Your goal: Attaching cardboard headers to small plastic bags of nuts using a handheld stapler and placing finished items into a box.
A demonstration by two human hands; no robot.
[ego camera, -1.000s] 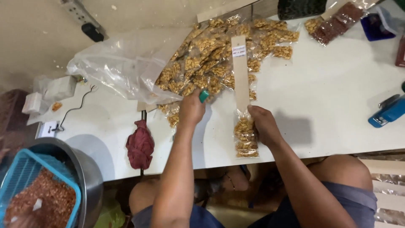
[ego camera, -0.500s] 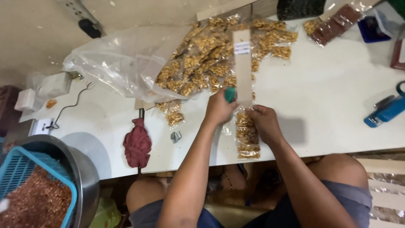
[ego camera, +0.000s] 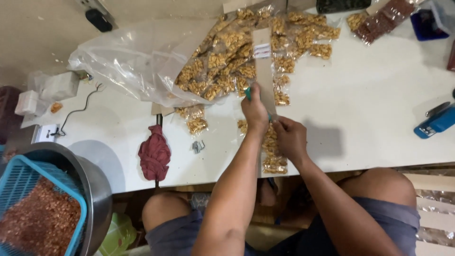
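Observation:
A long brown card strip (ego camera: 263, 64) lies on the white table (ego camera: 374, 95), with small clear packets of nuts (ego camera: 272, 151) fixed along its near end. My left hand (ego camera: 255, 111) grips a small teal tool (ego camera: 248, 93), likely a stapler, pressed onto the strip. My right hand (ego camera: 290, 137) pinches a packet against the strip just beside it. Behind the strip sits a heap of filled nut packets (ego camera: 227, 66) spilling from a large clear plastic bag (ego camera: 128, 61).
A blue stapler (ego camera: 436, 122) lies at the right edge. A dark red cloth (ego camera: 154, 154) and a metal clip (ego camera: 197, 146) lie left of my hands. A blue basket of red-brown nuts (ego camera: 38, 213) sits in a metal bowl at lower left. Dark packets (ego camera: 384, 16) lie far right.
My left hand has moved right from the loose packets to the strip, carrying the teal tool. My right hand has stayed on the strip's packets. The camera view shifted slightly.

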